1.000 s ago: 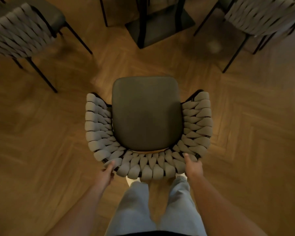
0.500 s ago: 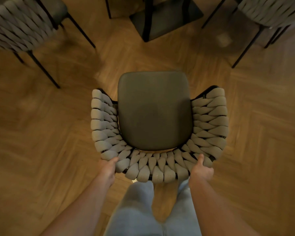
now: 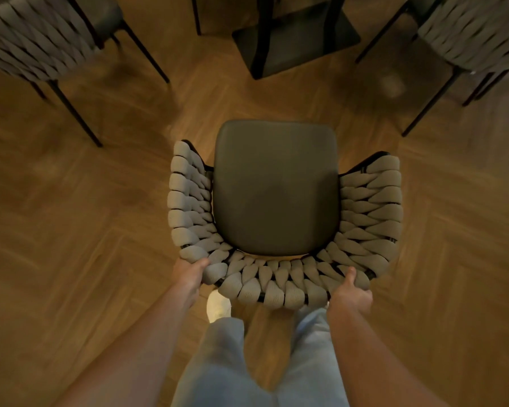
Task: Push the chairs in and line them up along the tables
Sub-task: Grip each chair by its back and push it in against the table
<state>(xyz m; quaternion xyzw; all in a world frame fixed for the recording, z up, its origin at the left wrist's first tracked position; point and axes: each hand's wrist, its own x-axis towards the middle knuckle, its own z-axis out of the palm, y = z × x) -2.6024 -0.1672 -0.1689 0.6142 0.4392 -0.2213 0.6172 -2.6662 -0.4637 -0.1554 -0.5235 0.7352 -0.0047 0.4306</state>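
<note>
A chair (image 3: 276,195) with a dark padded seat and a curved back of woven grey rope stands right in front of me, seat facing away. My left hand (image 3: 190,274) grips the back at its left rear corner. My right hand (image 3: 350,292) grips the back at its right rear corner, thumb lying on the rope. Ahead of the chair stands the dark square base and post of a table (image 3: 294,39); its top is out of view.
Two more woven-back chairs stand at the table, one at the upper left (image 3: 39,39) and one at the upper right (image 3: 476,33), their thin black legs splayed over the herringbone wood floor (image 3: 71,230). My legs and a white shoe (image 3: 218,306) are just behind the chair.
The chair has shifted to the right and turned slightly in my grip. Both hands have settled further around the back's rear corners. The table base looks closer.
</note>
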